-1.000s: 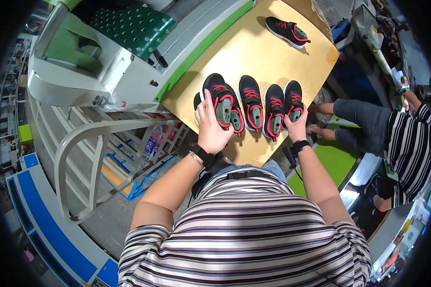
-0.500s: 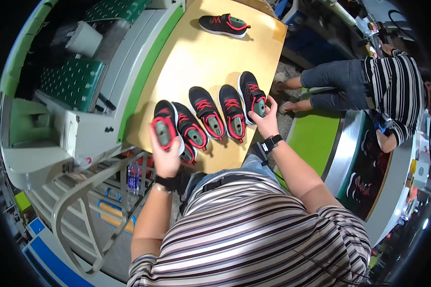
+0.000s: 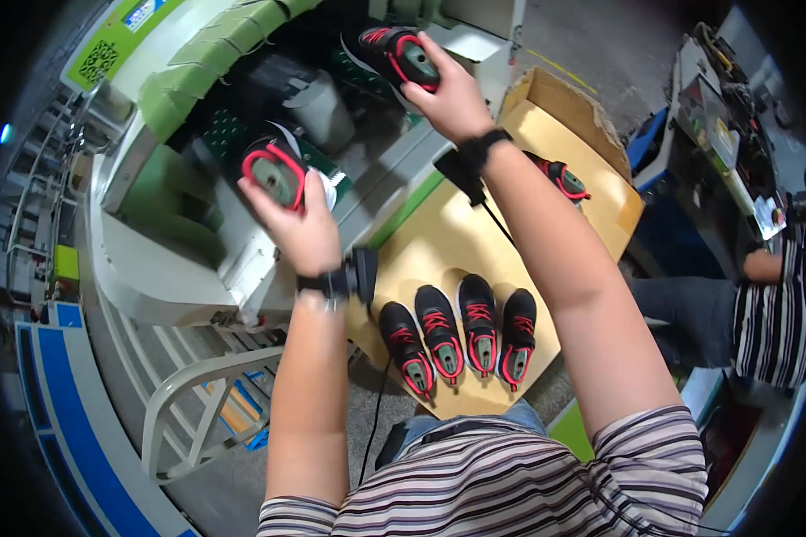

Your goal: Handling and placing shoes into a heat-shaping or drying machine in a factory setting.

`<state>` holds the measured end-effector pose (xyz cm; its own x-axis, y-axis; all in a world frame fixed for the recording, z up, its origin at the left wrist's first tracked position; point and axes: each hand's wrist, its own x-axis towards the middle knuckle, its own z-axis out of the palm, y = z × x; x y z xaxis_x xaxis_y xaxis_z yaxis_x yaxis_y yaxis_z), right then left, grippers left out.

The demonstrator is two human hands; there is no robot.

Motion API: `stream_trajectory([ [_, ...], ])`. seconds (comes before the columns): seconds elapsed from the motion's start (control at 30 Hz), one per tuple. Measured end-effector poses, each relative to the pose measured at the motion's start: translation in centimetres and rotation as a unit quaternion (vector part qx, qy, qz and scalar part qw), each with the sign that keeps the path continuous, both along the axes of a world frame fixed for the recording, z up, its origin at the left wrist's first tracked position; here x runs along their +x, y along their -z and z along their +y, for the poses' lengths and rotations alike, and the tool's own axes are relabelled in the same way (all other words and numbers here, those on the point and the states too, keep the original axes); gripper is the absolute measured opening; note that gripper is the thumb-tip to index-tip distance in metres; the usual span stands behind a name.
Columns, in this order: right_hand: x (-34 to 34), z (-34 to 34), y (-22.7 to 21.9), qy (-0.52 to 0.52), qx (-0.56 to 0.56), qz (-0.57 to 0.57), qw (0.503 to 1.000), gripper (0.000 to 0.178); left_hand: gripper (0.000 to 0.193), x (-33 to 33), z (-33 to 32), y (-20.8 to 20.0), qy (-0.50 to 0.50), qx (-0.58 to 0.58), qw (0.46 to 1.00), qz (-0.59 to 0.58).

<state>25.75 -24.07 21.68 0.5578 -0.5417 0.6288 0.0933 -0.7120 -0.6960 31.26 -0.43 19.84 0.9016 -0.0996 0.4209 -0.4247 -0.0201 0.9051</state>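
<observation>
My left hand [image 3: 306, 234] grips a black sneaker [image 3: 273, 172] with red trim by its heel end. My right hand [image 3: 455, 100] is closed round the heel of a matching sneaker [image 3: 392, 52], higher up and to the right. A green shoe last fills the opening of each. Both sneakers are over the machine's open bay, toes pointing away from me; whether they touch the green studded plate [image 3: 219, 134] I cannot tell. Several like sneakers [image 3: 439, 329] stand in a row on the wooden table [image 3: 412, 259]. Another sneaker [image 3: 564, 179] lies farther back, partly behind my right forearm.
A grey-white block [image 3: 318, 112] stands inside the machine between my hands. Torn green padding [image 3: 210, 58] lines its upper edge. A metal railing [image 3: 175, 394] is at my lower left. A cardboard piece [image 3: 582, 107] edges the table's far end. A person in a striped shirt [image 3: 770, 313] works at right.
Both hands have moved from the table forward and left to the machine, each carrying a sneaker. The right hand lifted its sneaker from the row's right end. My view has turned left.
</observation>
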Motion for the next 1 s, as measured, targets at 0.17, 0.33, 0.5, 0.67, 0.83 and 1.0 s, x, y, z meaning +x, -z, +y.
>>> stream_trajectory([
  [0.17,6.1,-3.2,3.6,-0.018,0.044,0.122,0.991,0.076,0.091,4.7,-1.3,1.6,0.0,0.121,0.992,-0.026],
  [0.33,-7.3,-10.9,9.3,0.068,0.072,0.113,0.989,0.063,0.095,-6.2,4.0,2.9,0.216,0.105,0.97,0.043],
  [0.5,-22.8,-11.2,18.8,0.156,-0.128,0.472,0.858,0.047,0.088,-13.6,13.3,10.7,0.372,0.481,0.793,0.045],
  [0.67,-26.9,-1.7,19.1,0.252,-0.082,0.356,0.896,0.056,0.089,-15.6,14.1,14.4,0.392,0.548,0.736,0.064],
  [0.83,-35.9,6.7,17.1,0.196,0.185,0.355,0.895,0.061,0.081,-15.4,14.0,15.7,0.402,0.501,0.766,0.033],
  [1.0,-39.9,17.2,19.7,0.236,0.204,0.327,0.892,0.095,0.079,-15.3,14.5,16.3,0.408,0.489,0.771,0.003],
])
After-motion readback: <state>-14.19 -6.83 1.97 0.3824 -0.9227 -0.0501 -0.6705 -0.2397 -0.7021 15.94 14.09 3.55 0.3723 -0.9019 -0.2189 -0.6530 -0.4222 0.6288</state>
